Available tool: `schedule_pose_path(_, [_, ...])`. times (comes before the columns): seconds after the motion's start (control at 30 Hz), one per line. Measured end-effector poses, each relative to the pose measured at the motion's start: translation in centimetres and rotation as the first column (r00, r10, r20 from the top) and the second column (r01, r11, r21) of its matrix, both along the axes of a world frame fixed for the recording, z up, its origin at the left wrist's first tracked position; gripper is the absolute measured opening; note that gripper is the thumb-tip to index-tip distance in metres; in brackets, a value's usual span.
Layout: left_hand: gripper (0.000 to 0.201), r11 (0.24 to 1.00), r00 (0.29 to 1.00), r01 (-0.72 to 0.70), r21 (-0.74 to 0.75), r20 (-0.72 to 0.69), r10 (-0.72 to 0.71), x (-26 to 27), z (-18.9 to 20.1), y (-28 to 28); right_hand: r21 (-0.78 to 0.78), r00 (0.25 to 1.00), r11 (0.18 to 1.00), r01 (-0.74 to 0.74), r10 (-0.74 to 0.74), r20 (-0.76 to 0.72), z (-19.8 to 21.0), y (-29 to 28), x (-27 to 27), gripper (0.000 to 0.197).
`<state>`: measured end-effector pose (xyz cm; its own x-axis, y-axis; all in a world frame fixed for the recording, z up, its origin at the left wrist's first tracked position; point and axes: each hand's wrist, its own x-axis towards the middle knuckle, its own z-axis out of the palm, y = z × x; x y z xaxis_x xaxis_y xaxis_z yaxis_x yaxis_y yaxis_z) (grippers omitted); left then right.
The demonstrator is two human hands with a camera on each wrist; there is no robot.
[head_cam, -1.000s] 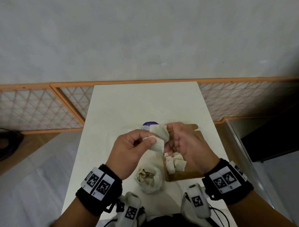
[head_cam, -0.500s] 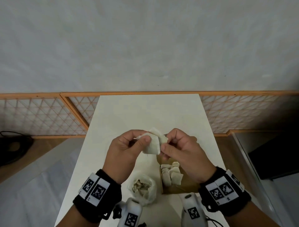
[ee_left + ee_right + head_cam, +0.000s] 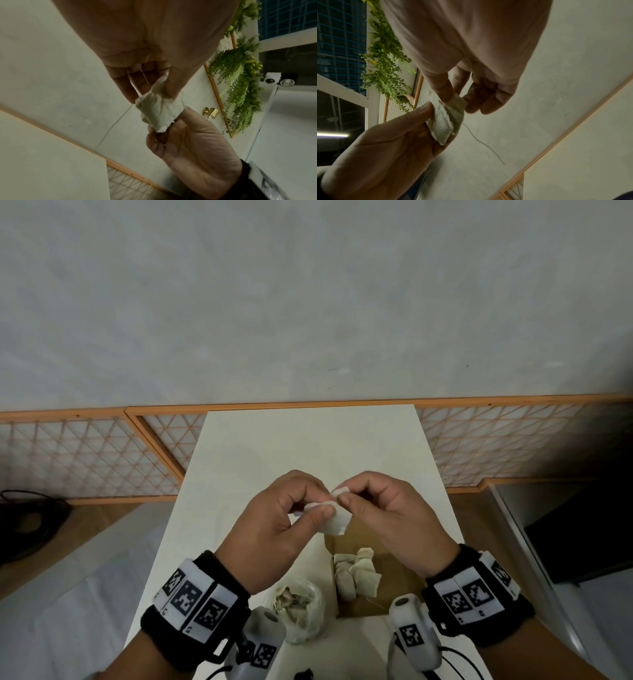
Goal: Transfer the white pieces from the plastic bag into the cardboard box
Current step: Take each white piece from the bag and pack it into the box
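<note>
Above the cardboard box (image 3: 394, 563), both hands now pinching white pieces (image 3: 337, 520) apart, raised higher; drop coming next.

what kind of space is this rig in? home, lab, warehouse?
Probably a staged indoor room, not a warehouse. A narrow white table stands against a plain grey wall trimmed with an orange wooden lattice panel, and the wrist views show hanging green foliage and a brass wall lamp.
</note>
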<state>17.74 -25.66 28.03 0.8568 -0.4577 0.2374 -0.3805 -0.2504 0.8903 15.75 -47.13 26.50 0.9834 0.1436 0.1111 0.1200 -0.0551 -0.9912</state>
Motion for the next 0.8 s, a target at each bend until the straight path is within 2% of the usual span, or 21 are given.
schedule_pose_path(0.07, [0.010, 0.996, 0.998, -0.017, -0.087, -0.067, 0.011, 0.2, -0.1, -0.4, -0.010, 0.999, 0.999, 0.032, -0.032, 0.011, -0.1, -0.1, 0.0, 0.008])
schedule_pose_path(0.13, [0.007, 0.971, 0.973, -0.056, -0.233, -0.230, 0.001, 0.3, -0.4, -0.7, 0.026, 0.998, 0.997, 0.070, -0.070, 0.003, -0.2, -0.3, 0.0, 0.008])
schedule_pose_path(0.2, [0.020, 0.940, 0.934, -0.093, -0.329, -0.355, -0.032, 0.5, -1.1, -0.8, 0.075, 0.992, 0.989, 0.124, -0.123, -0.019, -0.6, -0.5, 0.0, 0.012])
schedule_pose_path(0.3, [0.031, 0.913, 0.899, -0.102, -0.395, -0.430, -0.085, 0.4, -2.1, -1.2, 0.114, 0.984, 0.978, 0.177, -0.173, -0.047, -1.2, -0.8, 0.2, 0.013])
schedule_pose_path(0.4, [0.030, 0.915, 0.887, -0.090, -0.393, -0.450, -0.106, 0.1, -2.4, -1.8, 0.125, 0.980, 0.973, 0.194, -0.186, -0.070, -1.5, -1.0, 0.0, 0.013])
schedule_pose_path(0.47, [0.021, 0.919, 0.890, -0.061, -0.389, -0.438, -0.126, -0.1, -2.5, -2.3, 0.123, 0.978, 0.972, 0.201, -0.192, -0.079, -1.6, -1.3, -0.2, 0.012])
schedule_pose_path(0.57, [0.016, 0.945, 0.902, -0.098, -0.311, -0.428, -0.047, -0.1, -2.9, -3.0, 0.135, 0.975, 0.968, 0.213, -0.202, -0.093, -1.9, -1.8, -0.4, 0.012])
schedule_pose_path(0.63, [0.016, 0.962, 0.913, -0.130, -0.239, -0.406, 0.022, 0.0, -3.2, -3.2, 0.085, 0.976, 0.974, 0.212, -0.206, -0.075, -2.0, -2.3, -0.7, 0.010])
schedule_pose_path(0.8, [0.020, 0.980, 0.935, -0.092, -0.177, -0.353, 0.024, 0.2, -2.7, -3.4, -0.081, 0.962, 0.959, 0.271, -0.273, -0.020, -2.2, -3.7, -0.9, 0.006])
